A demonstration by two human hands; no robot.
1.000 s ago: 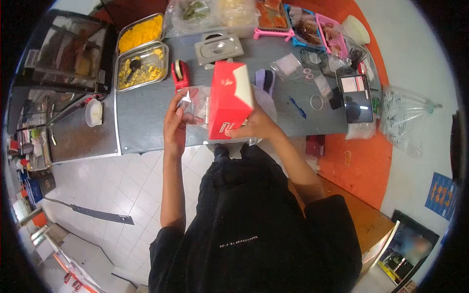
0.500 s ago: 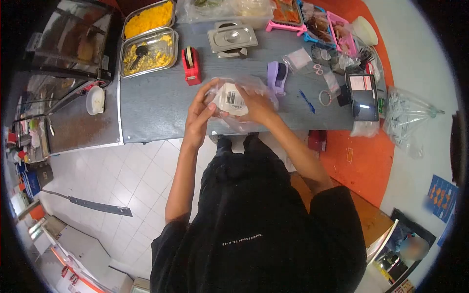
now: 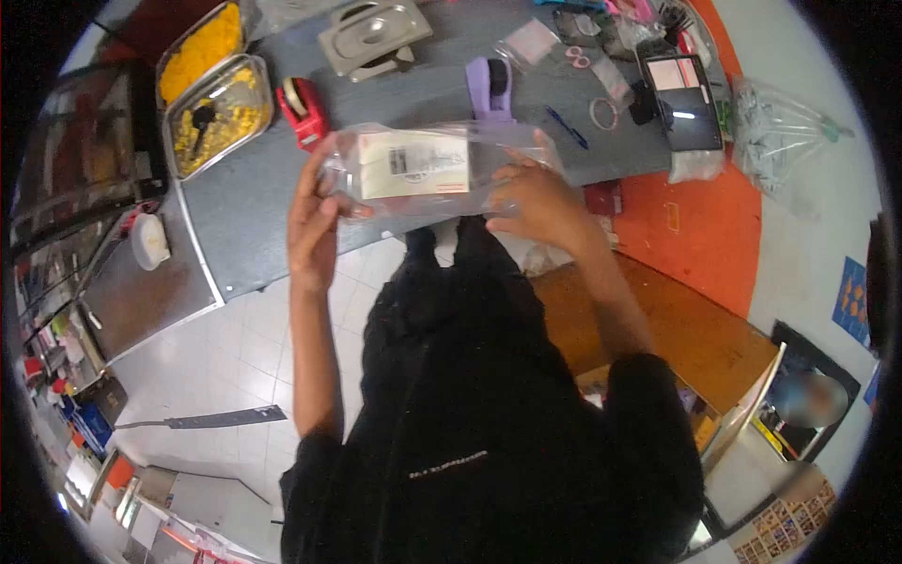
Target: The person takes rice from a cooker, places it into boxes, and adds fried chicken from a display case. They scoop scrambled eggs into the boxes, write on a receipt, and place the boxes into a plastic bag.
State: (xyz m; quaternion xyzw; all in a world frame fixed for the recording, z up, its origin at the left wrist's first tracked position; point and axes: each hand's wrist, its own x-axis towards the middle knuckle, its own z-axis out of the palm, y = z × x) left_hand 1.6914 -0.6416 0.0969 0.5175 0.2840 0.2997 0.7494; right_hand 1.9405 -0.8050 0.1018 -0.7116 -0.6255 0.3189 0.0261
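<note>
A clear plastic bag [image 3: 484,174] is stretched between my two hands over the front edge of the grey table. Inside it lies a pale box with a printed label [image 3: 413,164]. My left hand [image 3: 315,221] grips the bag's left end, thumb in front. My right hand [image 3: 540,197] has its fingers bent on the bag's right end. Just behind the bag stand a red tape dispenser [image 3: 303,115] on the left and a purple tape dispenser [image 3: 490,89] on the right.
Trays of yellow food [image 3: 266,115] stand at the back left, beside metal lids [image 3: 376,38]. A blue pen [image 3: 567,127], scissors [image 3: 577,57], a tape roll [image 3: 604,115] and a tablet [image 3: 684,103] lie to the right. A white bowl [image 3: 150,242] sits far left.
My hands have moved apart, stretching the bag sideways. The box inside now shows a wide labelled face. The view has shifted and turned, so the table's things appear higher and further left.
</note>
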